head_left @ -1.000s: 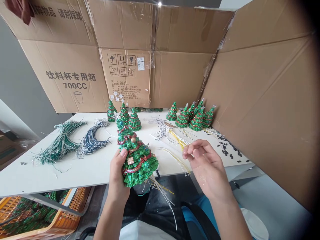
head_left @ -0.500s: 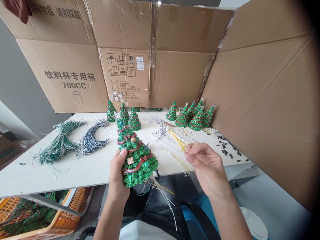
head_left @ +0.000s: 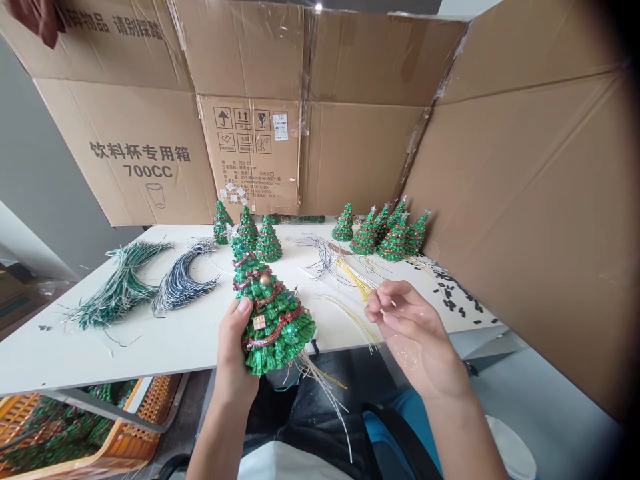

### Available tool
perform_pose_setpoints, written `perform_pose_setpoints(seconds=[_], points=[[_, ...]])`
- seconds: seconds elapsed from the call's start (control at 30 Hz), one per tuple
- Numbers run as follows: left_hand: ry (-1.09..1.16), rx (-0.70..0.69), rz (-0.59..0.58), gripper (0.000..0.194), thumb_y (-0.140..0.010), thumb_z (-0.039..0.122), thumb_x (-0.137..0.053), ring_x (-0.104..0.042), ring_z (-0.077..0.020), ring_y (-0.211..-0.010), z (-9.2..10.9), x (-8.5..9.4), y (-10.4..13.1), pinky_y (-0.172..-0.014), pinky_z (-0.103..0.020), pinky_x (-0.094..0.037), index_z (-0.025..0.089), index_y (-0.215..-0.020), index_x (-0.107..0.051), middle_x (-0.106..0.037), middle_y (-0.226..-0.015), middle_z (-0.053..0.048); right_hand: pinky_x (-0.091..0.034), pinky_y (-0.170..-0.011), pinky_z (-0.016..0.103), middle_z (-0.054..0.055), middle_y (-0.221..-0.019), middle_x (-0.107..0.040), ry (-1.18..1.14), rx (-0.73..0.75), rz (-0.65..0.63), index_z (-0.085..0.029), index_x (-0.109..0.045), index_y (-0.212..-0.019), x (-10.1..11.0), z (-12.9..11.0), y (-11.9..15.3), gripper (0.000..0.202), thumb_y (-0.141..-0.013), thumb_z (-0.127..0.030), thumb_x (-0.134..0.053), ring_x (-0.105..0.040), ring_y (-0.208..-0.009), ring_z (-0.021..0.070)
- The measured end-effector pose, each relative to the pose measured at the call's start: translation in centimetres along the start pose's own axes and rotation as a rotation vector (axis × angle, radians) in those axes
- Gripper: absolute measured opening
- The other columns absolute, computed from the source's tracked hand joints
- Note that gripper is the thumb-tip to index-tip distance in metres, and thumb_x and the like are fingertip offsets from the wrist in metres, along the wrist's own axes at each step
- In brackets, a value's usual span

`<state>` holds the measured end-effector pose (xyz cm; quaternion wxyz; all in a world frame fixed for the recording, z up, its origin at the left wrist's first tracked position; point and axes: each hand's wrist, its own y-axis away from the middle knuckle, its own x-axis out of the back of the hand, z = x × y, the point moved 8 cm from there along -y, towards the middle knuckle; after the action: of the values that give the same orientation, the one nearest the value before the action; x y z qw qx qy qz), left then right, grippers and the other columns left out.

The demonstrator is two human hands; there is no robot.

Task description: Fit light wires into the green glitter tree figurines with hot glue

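My left hand [head_left: 236, 347] is wrapped round the side of a green figurine Christmas tree [head_left: 273, 320] with red garlands and small ornaments. The tree leans, its top pointing away to the left, over the table's front edge. White and yellow wires [head_left: 323, 380] hang from under its base. To the right, my right hand [head_left: 413, 330] is raised with the palm partly turned up, fingers loosely bent and thumb apart. I see nothing in it except glitter specks on the palm. Yellow and white wires [head_left: 353, 320] lie on the table just beyond its fingertips.
Green-white wires [head_left: 123, 280] and blue-white wires [head_left: 185, 280] lie bundled on the white table [head_left: 200, 340]. Several finished-looking trees [head_left: 393, 237] stand at the back. Small black pieces [head_left: 453, 303] are scattered at right. Cardboard [head_left: 360, 153] walls the table; an orange basket [head_left: 145, 413] sits below left.
My right hand's fingers have loosened from a pinch and the palm has turned further up, showing glitter. The tree in my left hand has barely shifted.
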<state>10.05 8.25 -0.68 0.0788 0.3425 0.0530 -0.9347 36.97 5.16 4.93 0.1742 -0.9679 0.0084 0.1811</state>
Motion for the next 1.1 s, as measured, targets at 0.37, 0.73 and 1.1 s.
perform_pose_setpoints(seconds=[0.37, 0.73, 1.1], points=[[0.012, -0.007, 0.027, 0.048, -0.088, 0.059, -0.088, -0.081, -0.0254, -0.088, 0.0, 0.3, 0.0, -0.086, -0.038, -0.067, 0.023, -0.12, -0.081, -0.084, -0.103, -0.003, -0.064, -0.092, 0.038, 0.004, -0.103, -0.08, 0.028, 0.0, 0.061, -0.031, -0.089, -0.102, 0.6, 0.0, -0.3, 0.018, -0.087, -0.034, -0.098, -0.073, -0.1, 0.0233], [0.0, -0.027, 0.033, 0.049, -0.087, 0.06, -0.087, -0.081, -0.0254, -0.089, 0.3, 0.2, 0.0, -0.088, -0.039, -0.067, 0.023, -0.12, -0.082, -0.084, -0.102, -0.003, -0.072, -0.077, 0.038, 0.002, -0.081, -0.087, 0.111, -0.028, 0.235, -0.026, -0.081, -0.08, 2.9, 0.4, -0.7, 0.042, -0.061, -0.036, -0.117, -0.083, -0.076, 0.0231], [0.008, -0.022, 0.07, 0.045, -0.087, 0.059, -0.086, -0.085, -0.0299, -0.095, 0.4, 0.1, 0.2, -0.094, -0.044, -0.07, 0.023, -0.114, -0.084, -0.088, -0.101, -0.004, -0.062, -0.062, 0.024, 0.0, -0.074, -0.083, 0.157, 0.062, 0.37, -0.024, -0.081, -0.08, 4.8, -0.8, -0.7, 0.046, -0.061, -0.044, -0.118, -0.076, -0.062, 0.0142]])
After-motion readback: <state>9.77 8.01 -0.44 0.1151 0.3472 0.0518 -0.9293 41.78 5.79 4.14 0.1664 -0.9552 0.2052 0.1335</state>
